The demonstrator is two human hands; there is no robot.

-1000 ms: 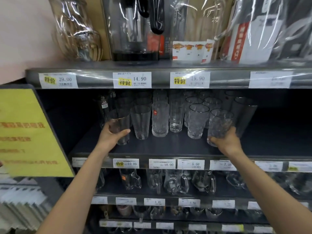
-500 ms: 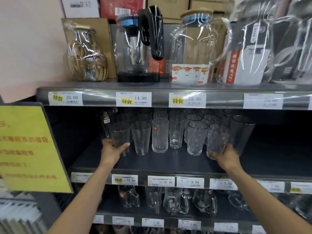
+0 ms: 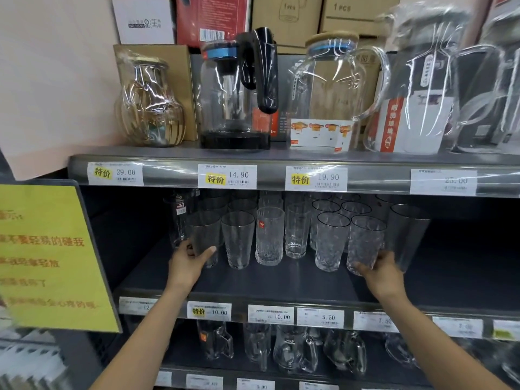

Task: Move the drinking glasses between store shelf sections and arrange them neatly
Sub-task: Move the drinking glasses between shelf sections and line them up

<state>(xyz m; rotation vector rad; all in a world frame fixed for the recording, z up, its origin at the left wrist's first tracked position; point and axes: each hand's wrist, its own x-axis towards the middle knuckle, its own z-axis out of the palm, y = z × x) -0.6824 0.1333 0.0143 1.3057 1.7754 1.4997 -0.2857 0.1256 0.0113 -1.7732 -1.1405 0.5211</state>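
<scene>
Probably light, slick and brittle, so grip low: left hand [image 3: 187, 263] clasps the plain glass [image 3: 204, 235], right hand [image 3: 378, 273] the cut glass [image 3: 365, 240]

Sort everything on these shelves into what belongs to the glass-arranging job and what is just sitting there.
Job: left hand gripping a smooth glass; right hand gripping a textured glass; the row of tumblers between them; the middle shelf.
Just there: glass pitchers above; handled mugs below; price tags; yellow sign; cardboard boxes.
</scene>
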